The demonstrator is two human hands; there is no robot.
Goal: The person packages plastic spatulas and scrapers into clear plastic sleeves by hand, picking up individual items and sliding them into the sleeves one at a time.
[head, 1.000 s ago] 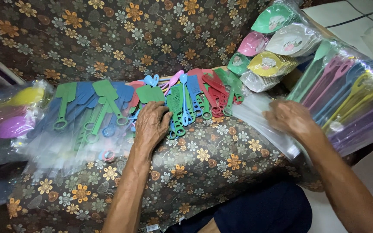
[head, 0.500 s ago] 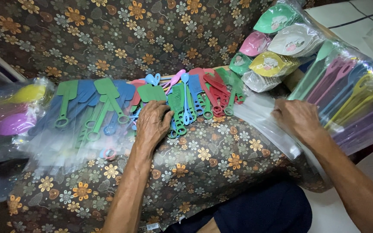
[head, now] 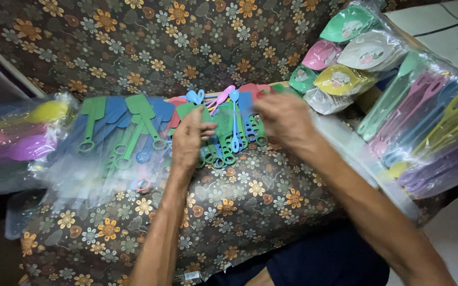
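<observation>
A spread of coloured plastic spatulas and spoons [head: 229, 130] lies on a floral cloth [head: 229, 212]; green, blue, red and pink ones with ring-ended handles. My left hand [head: 189, 140] rests on the green and blue utensils at the middle of the pile, fingers curled over them. My right hand [head: 284, 119] hovers over the red and green utensils at the right end of the pile, fingers bent; it is blurred and I cannot tell whether it grips one.
Clear bags with green and blue spatulas [head: 117, 132] lie left of the pile. A bag of coloured spoons [head: 17, 135] sits at far left. Bagged scoops [head: 345, 53] and long utensils in bags [head: 430, 127] lie at right.
My right hand has moved left from the clear bags at the right to the right end of the utensil pile. My left hand has stayed on the pile.
</observation>
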